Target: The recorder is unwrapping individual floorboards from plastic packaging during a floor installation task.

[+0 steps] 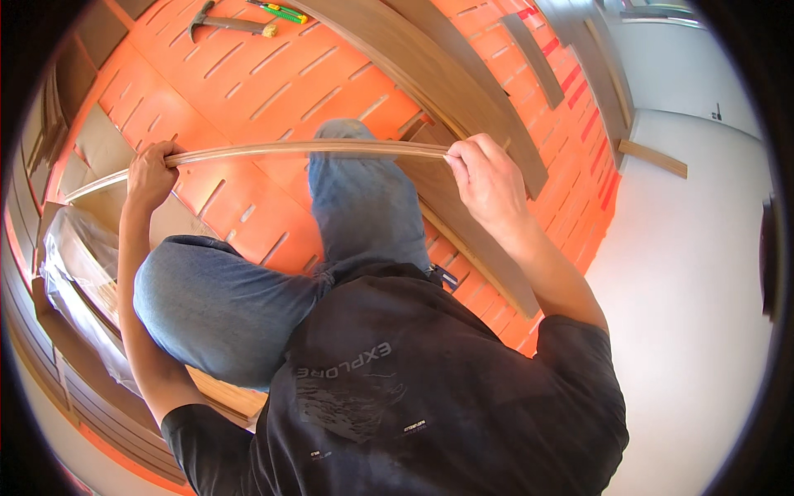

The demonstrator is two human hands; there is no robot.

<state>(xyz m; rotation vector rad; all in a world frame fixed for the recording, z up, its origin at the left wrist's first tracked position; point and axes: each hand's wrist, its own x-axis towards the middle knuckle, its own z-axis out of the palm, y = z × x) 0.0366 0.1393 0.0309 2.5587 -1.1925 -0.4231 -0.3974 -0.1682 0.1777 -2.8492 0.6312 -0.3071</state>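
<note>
A long, narrow wooden strip (273, 150), like a floorboard seen edge-on, spans the view above my bent knees. My left hand (151, 175) is wrapped round it towards the left, and the strip runs on past that hand to the far left. At its right end, my right hand (490, 183) pinches the tip between thumb and fingers. The strip looks bowed, though the lens bends straight edges too. Below it are my knees in jeans, over orange slotted underlay (240, 107).
Brown floorboards (413, 58) lie loose beyond and to the right of my knees. A hammer (231, 26) and a green utility knife (281, 11) rest at the top. Plastic-wrapped boards (83, 256) are at left. A short offcut (653, 158) lies by the white wall (686, 289).
</note>
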